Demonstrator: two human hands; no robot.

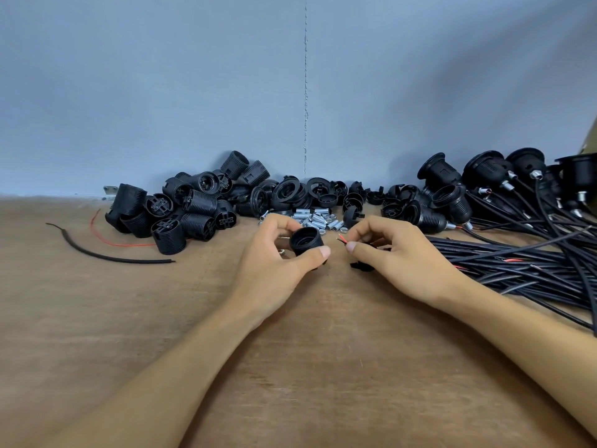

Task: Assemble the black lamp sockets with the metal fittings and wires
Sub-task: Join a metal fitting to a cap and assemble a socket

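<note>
Socket (306, 241), black and round, is held just above the counter (323, 367) near the middle of the view. It is clasped by the left hand (274, 263), whose grip is curled round it, thumb on the near side and fingers over the far side. Its open end is turned up.

Just beside it, a thin wire (341, 240) with red and black tips is pinched in the grip of the right hand (397, 253), between thumb and fingers. The tips are pointed at the socket but are not touching it. A small black part (358, 265) is seen under the right hand.

Silver metal fittings (319, 219) are heaped just behind the hands. Black caps and rings (307, 192) are piled behind them, against the blue wall (193, 76). A heap of ribbed black sockets (181, 208) is seen to the left. To the right, sockets with wires coming out of them (484, 182) are stacked up, and a thick bundle of black wires (533, 263) is laid along the counter beside the right arm. Far to the left, a loose black wire (106, 253) and a thin red wire (109, 234) are left lying.
</note>
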